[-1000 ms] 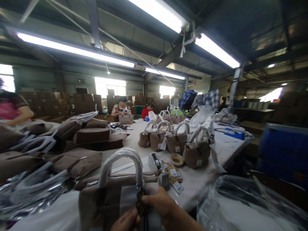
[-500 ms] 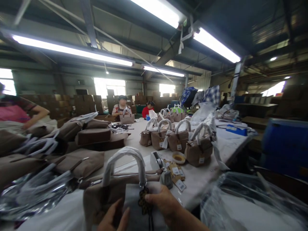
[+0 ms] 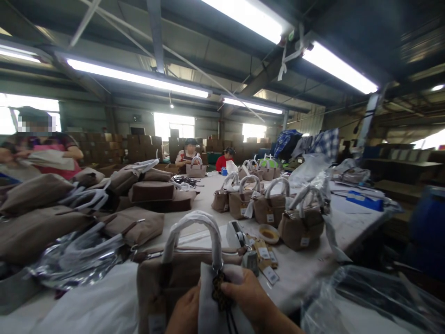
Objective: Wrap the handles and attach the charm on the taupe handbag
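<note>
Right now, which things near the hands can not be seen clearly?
- Left hand, head view: fingers hidden behind the white sheet; wrist cut off by the bottom edge.
- Dark charm by the right hand: too blurred to identify.
- Handbag tag print: too small.

Handbag factory floor, long worktable (image 3: 208, 195) of tan bags (image 3: 271, 208), stacked cartons (image 3: 139, 146), strip lights (image 3: 139, 79)

No text you can read here: the hang tags (image 3: 267, 253) by your handbag (image 3: 181, 278) and those on the far bags are too blurred.
</note>
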`<action>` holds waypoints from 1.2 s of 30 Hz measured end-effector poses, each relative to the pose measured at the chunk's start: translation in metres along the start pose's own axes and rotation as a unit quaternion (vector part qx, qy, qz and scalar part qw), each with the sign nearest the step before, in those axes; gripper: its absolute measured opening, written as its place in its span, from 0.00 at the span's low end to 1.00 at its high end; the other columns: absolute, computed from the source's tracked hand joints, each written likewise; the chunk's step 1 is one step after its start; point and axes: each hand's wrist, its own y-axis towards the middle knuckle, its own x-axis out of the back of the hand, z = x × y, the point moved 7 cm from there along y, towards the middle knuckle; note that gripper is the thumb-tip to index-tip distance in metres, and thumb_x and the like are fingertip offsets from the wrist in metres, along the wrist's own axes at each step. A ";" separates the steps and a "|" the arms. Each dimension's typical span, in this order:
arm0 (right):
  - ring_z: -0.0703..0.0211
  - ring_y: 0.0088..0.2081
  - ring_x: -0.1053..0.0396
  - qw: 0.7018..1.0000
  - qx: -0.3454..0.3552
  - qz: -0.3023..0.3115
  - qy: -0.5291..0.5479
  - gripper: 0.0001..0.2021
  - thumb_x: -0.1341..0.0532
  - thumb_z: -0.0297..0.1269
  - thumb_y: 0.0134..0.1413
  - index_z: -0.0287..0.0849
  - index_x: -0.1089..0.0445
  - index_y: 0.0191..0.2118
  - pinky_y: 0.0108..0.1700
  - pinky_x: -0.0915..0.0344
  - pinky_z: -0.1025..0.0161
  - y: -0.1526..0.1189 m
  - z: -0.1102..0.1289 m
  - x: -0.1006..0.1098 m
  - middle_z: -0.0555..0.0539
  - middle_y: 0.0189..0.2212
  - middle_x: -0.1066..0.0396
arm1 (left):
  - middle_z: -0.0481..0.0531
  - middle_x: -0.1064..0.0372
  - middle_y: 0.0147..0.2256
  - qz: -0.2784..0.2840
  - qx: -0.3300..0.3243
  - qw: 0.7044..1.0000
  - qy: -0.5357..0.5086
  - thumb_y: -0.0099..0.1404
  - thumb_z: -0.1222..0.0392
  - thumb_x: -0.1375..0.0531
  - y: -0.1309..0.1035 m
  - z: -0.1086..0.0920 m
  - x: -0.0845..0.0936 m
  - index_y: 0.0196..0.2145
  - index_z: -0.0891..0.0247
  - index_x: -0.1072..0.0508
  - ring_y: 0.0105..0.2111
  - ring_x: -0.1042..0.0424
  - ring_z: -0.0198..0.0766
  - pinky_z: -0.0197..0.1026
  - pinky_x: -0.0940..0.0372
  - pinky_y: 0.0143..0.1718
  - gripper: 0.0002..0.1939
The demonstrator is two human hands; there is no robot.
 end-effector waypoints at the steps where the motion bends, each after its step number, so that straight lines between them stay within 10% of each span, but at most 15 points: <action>1: 0.53 0.37 0.27 1.000 0.007 -0.003 -0.016 0.13 0.33 0.34 0.42 0.37 0.19 0.37 0.42 0.33 0.59 0.000 0.002 0.000 0.47 0.30 0.22 | 0.59 0.21 0.30 0.015 0.012 1.000 0.003 0.41 0.19 0.35 0.001 0.003 -0.005 0.29 0.63 0.18 0.37 0.27 0.56 0.49 0.31 0.40 0.40; 12: 0.59 0.28 0.36 0.991 -0.007 -0.086 -0.100 0.10 0.32 0.41 0.45 0.39 0.21 0.30 0.32 0.38 0.62 -0.003 -0.003 0.000 0.50 0.23 0.28 | 0.58 0.22 0.30 -0.003 -0.021 0.995 0.098 0.51 0.16 0.46 -0.001 0.008 -0.026 0.32 0.67 0.18 0.39 0.26 0.56 0.44 0.35 0.40 0.46; 30: 0.46 0.40 0.27 0.956 -0.022 -0.130 -0.262 0.18 0.36 0.42 0.45 0.39 0.24 0.43 0.43 0.32 0.56 -0.019 -0.021 0.035 0.43 0.37 0.21 | 0.57 0.23 0.28 0.003 -0.026 0.997 0.070 0.47 0.16 0.42 0.003 0.017 -0.027 0.32 0.67 0.20 0.34 0.28 0.50 0.42 0.37 0.34 0.45; 36: 0.54 0.30 0.33 0.941 0.023 -0.210 -0.266 0.11 0.37 0.47 0.50 0.44 0.32 0.30 0.33 0.38 0.59 -0.026 -0.040 0.038 0.48 0.25 0.30 | 0.54 0.25 0.27 0.001 -0.060 0.991 0.117 0.54 0.22 0.41 0.000 0.012 -0.026 0.29 0.65 0.23 0.32 0.29 0.47 0.41 0.38 0.34 0.37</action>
